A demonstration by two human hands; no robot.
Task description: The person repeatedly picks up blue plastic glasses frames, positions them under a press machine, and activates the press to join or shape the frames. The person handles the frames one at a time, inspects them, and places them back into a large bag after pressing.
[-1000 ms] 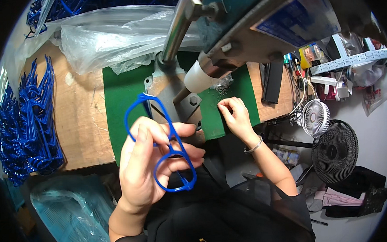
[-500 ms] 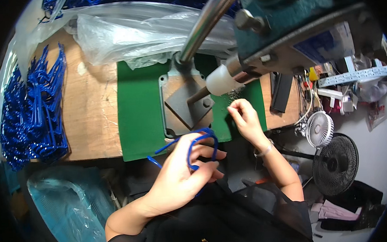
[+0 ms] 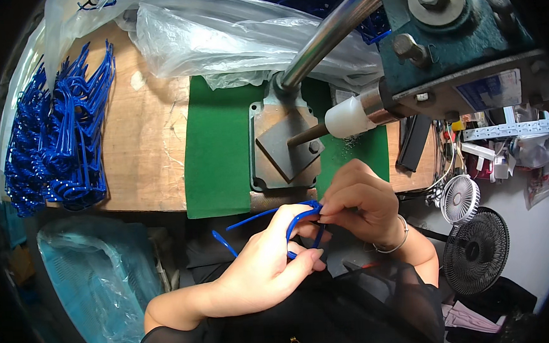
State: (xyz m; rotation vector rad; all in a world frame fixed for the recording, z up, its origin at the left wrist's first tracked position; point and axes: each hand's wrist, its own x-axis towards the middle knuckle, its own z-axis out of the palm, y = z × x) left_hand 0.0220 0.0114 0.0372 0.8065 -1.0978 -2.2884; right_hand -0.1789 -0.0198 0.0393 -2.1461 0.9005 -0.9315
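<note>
A glossy blue eyeglass frame (image 3: 293,224) with its two thin temples pointing left is held in front of the table edge. My left hand (image 3: 261,260) is closed round it, fingers through the rim. Against the frame's far right part, my right hand (image 3: 364,207) is closed in a pinch, its fingertips touching the frame. Anything tiny between those fingertips is hidden. Just beyond both hands stands a bench press, whose slanted square metal plate (image 3: 292,146) sits over its base. Tiny metal bits (image 3: 350,143) lie scattered on the green mat (image 3: 217,156).
Many blue frames (image 3: 65,134) are piled at the left. Clear plastic sheeting (image 3: 203,40) stretches across the back. The press head (image 3: 455,47) overhangs the right side. A teal basket (image 3: 93,289) stands below left; a white fan (image 3: 460,199) and black fan (image 3: 477,250) are right.
My right hand has moved from beside the tiny metal bits back to the blue eyeglass frame and now touches it. My left hand still holds the frame, slightly lower. The view has shifted.
</note>
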